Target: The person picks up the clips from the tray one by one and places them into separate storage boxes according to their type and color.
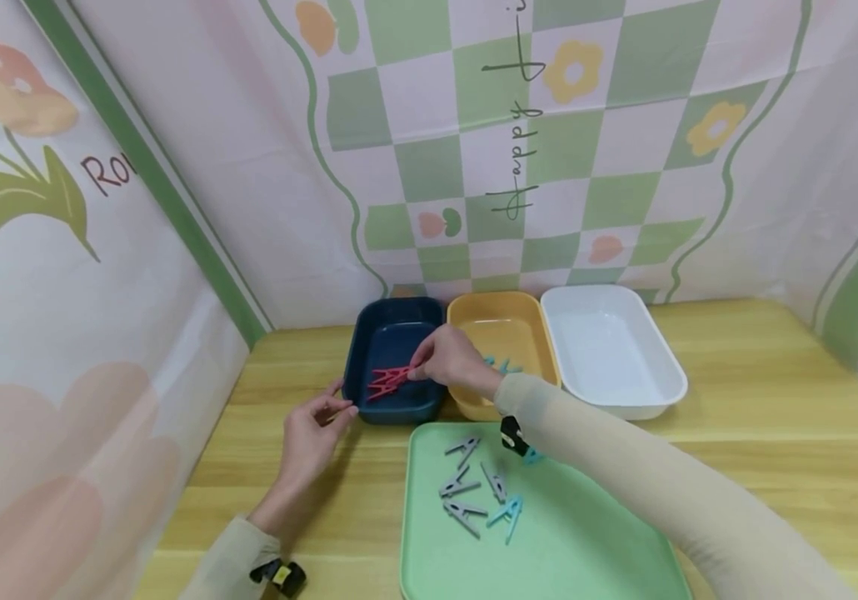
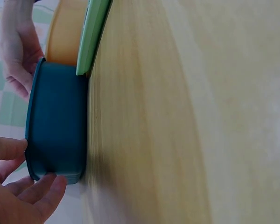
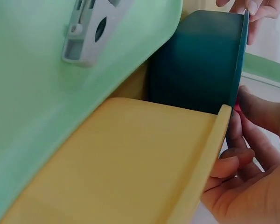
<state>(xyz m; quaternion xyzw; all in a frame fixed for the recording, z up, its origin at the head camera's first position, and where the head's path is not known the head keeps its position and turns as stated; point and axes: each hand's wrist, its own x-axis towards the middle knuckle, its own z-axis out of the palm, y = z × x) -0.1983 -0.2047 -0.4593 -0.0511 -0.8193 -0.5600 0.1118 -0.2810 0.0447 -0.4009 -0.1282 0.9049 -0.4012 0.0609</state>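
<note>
In the head view my right hand reaches into the dark blue bin and pinches a red clothespin between thumb and fingertips. Other red clothespins lie on the bin floor just beside it. The right wrist view shows only a sliver of red by the thumb, the rest hidden behind the bin wall. My left hand holds the near left corner of that bin. In the left wrist view its fingers lie against the outer wall, with a fingertip at the rim.
A yellow bin with light blue clothespins and a white bin stand to the right. In front, a green tray carries several grey clothespins and light blue ones. My right forearm crosses above the tray.
</note>
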